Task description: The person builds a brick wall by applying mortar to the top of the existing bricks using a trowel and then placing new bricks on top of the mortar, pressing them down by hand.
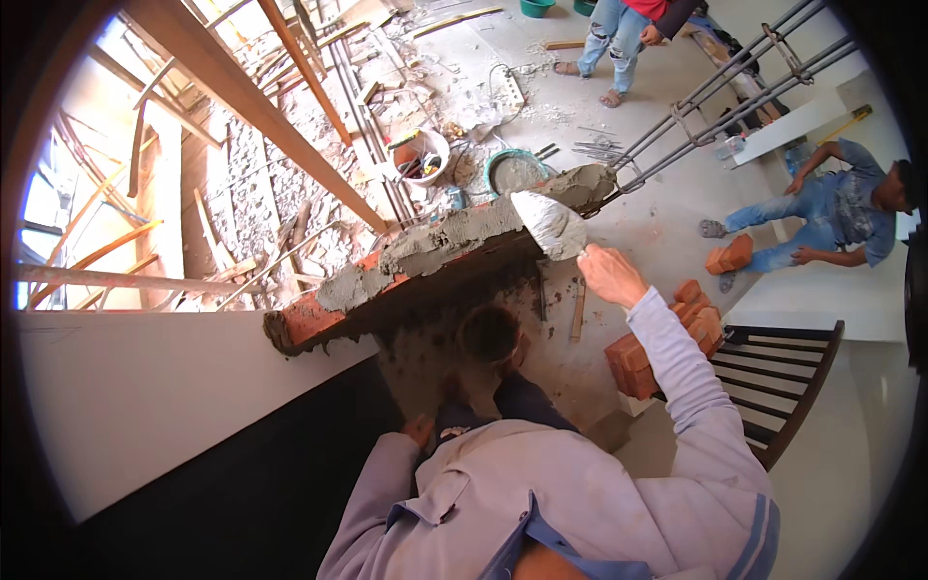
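Observation:
My right hand (613, 276) is closed round the handle of a pointed masonry trowel (551, 225). Its pale, mortar-smeared blade is over the brick wall (314, 319), at the layer of wet grey mortar (435, 242) along the top. Whether the blade touches the mortar is hard to make out. Bare red brick shows at the wall's near left end. Down by my leg is my left hand (419, 428), small in view, its fingers not clear enough to read. Vertical-cage steel bars (686, 116) run out from the far end of the wall.
Red bricks (633, 367) are stacked beside a dark slatted chair (783, 387) at right. A seated person (822, 208) has bricks by the feet; another person (619, 39) stands farther back. Beyond the wall are a mortar tub (515, 174), a white tool bucket (422, 157), timber props (242, 106) and rubble.

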A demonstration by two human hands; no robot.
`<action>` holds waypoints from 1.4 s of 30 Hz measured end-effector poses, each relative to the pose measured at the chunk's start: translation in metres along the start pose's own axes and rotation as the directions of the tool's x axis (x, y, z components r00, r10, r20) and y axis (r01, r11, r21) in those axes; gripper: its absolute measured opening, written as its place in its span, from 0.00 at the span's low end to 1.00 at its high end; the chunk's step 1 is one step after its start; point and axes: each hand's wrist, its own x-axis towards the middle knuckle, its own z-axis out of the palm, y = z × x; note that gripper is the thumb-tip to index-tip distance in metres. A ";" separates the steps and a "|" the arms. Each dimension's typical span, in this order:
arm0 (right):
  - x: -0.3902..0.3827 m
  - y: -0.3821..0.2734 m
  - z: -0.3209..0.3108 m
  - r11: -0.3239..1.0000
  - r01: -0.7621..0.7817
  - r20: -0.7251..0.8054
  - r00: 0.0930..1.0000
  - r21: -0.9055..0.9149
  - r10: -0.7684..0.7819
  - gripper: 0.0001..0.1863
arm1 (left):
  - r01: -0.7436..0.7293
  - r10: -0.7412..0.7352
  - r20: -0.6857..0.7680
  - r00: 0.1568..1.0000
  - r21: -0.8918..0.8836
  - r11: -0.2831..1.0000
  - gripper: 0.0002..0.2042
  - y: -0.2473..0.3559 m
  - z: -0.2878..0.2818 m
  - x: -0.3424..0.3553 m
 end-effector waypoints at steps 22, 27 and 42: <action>0.007 -0.125 -0.059 0.932 0.086 -0.023 0.995 -0.353 -0.101 0.11 | 0.016 -0.022 -0.013 1.000 -0.343 0.939 0.29 0.026 -0.057 0.078; 0.068 -0.151 -0.026 0.482 0.239 0.031 0.916 -0.843 -0.399 0.08 | -0.035 0.037 0.021 0.999 -0.071 0.997 0.28 0.006 -0.081 0.090; 0.026 -0.224 0.020 0.971 0.212 0.269 0.947 -0.106 -0.177 0.10 | -0.057 0.013 -0.094 0.995 -0.479 0.876 0.22 -0.055 -0.046 0.081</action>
